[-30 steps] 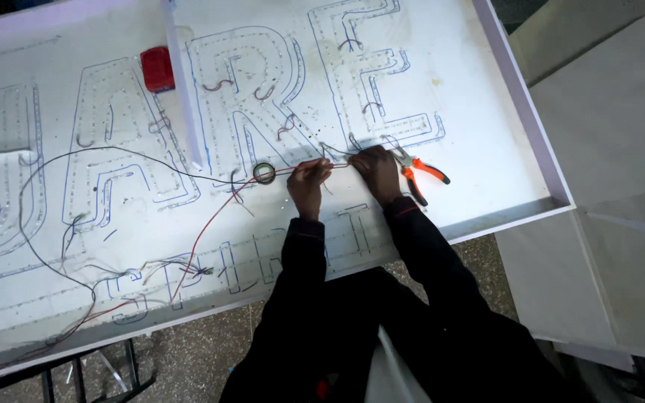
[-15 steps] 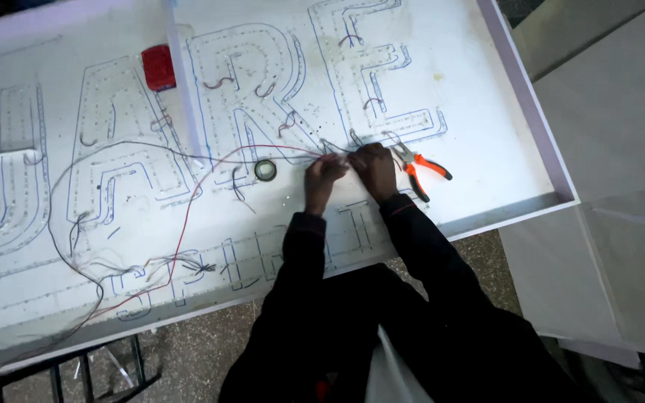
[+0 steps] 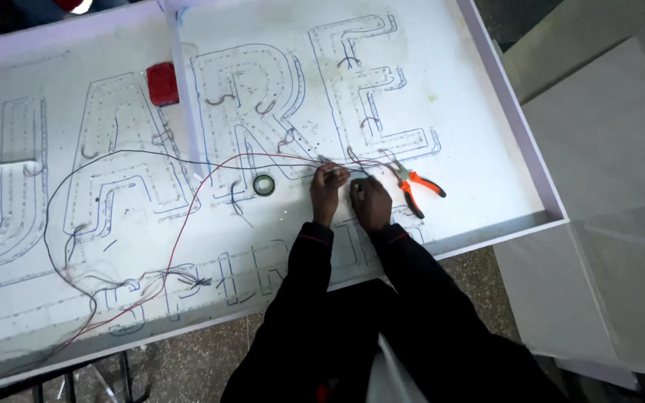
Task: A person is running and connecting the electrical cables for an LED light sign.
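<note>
A large white sign panel (image 3: 472,112) lies flat before me, with big letter outlines lined with small lights. My left hand (image 3: 327,190) pinches the ends of a red and a black wire (image 3: 188,216) that loop away to the left over the letters. My right hand (image 3: 371,201) is closed right beside it, fingers on the same wire ends. Both hands rest on the panel near its front edge. Orange-handled pliers (image 3: 414,186) lie just right of my right hand.
A small roll of tape (image 3: 263,185) sits left of my hands. A red box (image 3: 162,83) lies higher up between two letters. The panel has a raised rim (image 3: 520,127) on the right. Grey slabs (image 3: 606,149) lie to the right. A stone floor (image 3: 203,358) shows below.
The wires have shifted across the panel, the red one now arching higher over the letters. My two hands have stayed together at the same spot by the pliers.
</note>
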